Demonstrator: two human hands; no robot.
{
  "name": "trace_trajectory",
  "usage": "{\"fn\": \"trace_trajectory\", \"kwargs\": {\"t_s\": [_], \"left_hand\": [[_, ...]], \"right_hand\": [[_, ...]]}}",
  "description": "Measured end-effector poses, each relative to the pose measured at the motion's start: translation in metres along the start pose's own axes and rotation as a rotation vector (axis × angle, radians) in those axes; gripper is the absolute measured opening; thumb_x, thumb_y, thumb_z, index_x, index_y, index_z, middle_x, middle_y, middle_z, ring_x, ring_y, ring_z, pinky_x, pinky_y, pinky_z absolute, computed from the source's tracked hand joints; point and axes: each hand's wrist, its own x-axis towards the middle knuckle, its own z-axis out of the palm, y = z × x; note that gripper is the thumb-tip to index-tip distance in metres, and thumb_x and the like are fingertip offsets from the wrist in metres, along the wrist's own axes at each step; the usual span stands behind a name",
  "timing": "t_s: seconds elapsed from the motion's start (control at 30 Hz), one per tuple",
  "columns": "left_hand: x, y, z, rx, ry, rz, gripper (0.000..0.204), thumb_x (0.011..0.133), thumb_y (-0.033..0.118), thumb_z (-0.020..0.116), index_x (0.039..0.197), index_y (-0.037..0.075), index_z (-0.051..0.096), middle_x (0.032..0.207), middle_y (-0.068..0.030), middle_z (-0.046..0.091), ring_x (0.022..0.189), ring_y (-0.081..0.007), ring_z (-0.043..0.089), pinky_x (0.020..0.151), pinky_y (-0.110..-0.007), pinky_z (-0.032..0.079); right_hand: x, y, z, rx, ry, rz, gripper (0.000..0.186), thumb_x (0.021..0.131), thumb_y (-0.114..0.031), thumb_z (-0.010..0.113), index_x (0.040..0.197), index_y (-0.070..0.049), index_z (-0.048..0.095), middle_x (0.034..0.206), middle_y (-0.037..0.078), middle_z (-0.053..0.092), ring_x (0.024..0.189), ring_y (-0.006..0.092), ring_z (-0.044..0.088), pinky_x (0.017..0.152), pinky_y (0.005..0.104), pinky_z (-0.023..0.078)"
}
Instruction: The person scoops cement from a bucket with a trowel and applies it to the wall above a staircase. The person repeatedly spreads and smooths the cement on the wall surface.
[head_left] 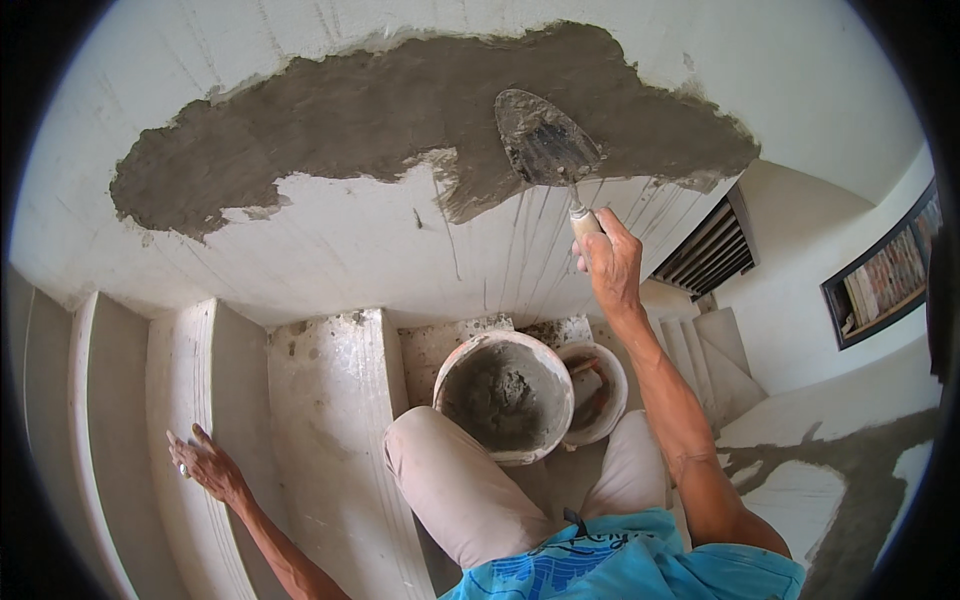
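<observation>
My right hand (612, 258) is closed round the light wooden handle of a trowel (545, 140). The trowel's mortar-smeared blade lies over a broad patch of grey wet mortar (340, 110) on the white wall (350, 245); whether it presses on the patch I cannot tell. My left hand (208, 464) rests on a stair step (180, 375) at the left, fingers stretched out, a ring on one finger. Between my knees and the wall stands a round bucket (505, 397) with grey mortar in it.
Beside the mortar bucket is a smaller pale bucket (592, 393), its contents hard to make out. Stair steps (335, 400) run along the wall's foot. To the right are a dark slatted vent (708, 252), a framed opening (885, 265) and a floor with a dark wet streak (850, 470).
</observation>
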Motion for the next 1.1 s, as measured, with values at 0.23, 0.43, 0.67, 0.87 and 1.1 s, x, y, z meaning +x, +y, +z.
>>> {"fn": "trace_trajectory", "kwargs": {"t_s": [0.23, 0.43, 0.67, 0.87, 1.1], "left_hand": [[0.001, -0.009, 0.004, 0.005, 0.018, 0.017, 0.072, 0.105, 0.055, 0.038, 0.153, 0.001, 0.035, 0.151, -0.0262, 0.043, 0.143, -0.0412, 0.035, 0.118, -0.055, 0.028], [0.0, -0.007, 0.004, 0.059, 0.008, 0.024, 0.069, 0.106, 0.05, 0.039, 0.152, -0.001, 0.036, 0.151, -0.0257, 0.043, 0.143, -0.0414, 0.036, 0.118, -0.052, 0.029], [0.0, -0.004, 0.0, 0.063, -0.006, 0.013, 0.069, 0.106, 0.05, 0.039, 0.152, -0.002, 0.035, 0.152, -0.025, 0.042, 0.143, -0.0408, 0.035, 0.118, -0.05, 0.03], [0.001, -0.002, -0.001, 0.067, -0.008, 0.023, 0.069, 0.106, 0.05, 0.039, 0.153, 0.0, 0.034, 0.152, -0.0248, 0.042, 0.144, -0.0406, 0.035, 0.118, -0.051, 0.03], [0.0, -0.001, -0.002, 0.041, 0.0, -0.003, 0.068, 0.106, 0.05, 0.041, 0.152, 0.0, 0.036, 0.152, -0.0242, 0.043, 0.143, -0.0401, 0.035, 0.117, -0.052, 0.03]], "right_hand": [[-0.013, 0.02, -0.015, 0.076, 0.182, 0.1, 0.031, 0.09, -0.02, 0.045, 0.103, 0.003, 0.061, 0.068, 0.008, 0.06, 0.053, 0.0123, 0.052, 0.051, 0.0294, 0.044], [-0.018, 0.011, -0.003, 0.096, 0.162, 0.055, 0.026, 0.09, -0.02, 0.047, 0.099, 0.0, 0.062, 0.067, 0.006, 0.059, 0.054, 0.0105, 0.051, 0.051, 0.029, 0.043], [-0.011, 0.012, -0.009, 0.082, 0.161, 0.091, 0.031, 0.092, -0.019, 0.044, 0.106, 0.003, 0.061, 0.071, 0.007, 0.06, 0.055, 0.011, 0.052, 0.052, 0.0277, 0.045], [-0.021, 0.004, -0.013, 0.114, 0.233, 0.135, 0.025, 0.09, -0.018, 0.047, 0.098, 0.0, 0.061, 0.065, 0.006, 0.058, 0.053, 0.0106, 0.05, 0.05, 0.0289, 0.044], [-0.007, 0.001, -0.01, 0.039, 0.171, 0.057, 0.029, 0.091, -0.019, 0.044, 0.103, 0.002, 0.061, 0.068, 0.007, 0.059, 0.053, 0.0113, 0.051, 0.049, 0.0285, 0.044]]}}
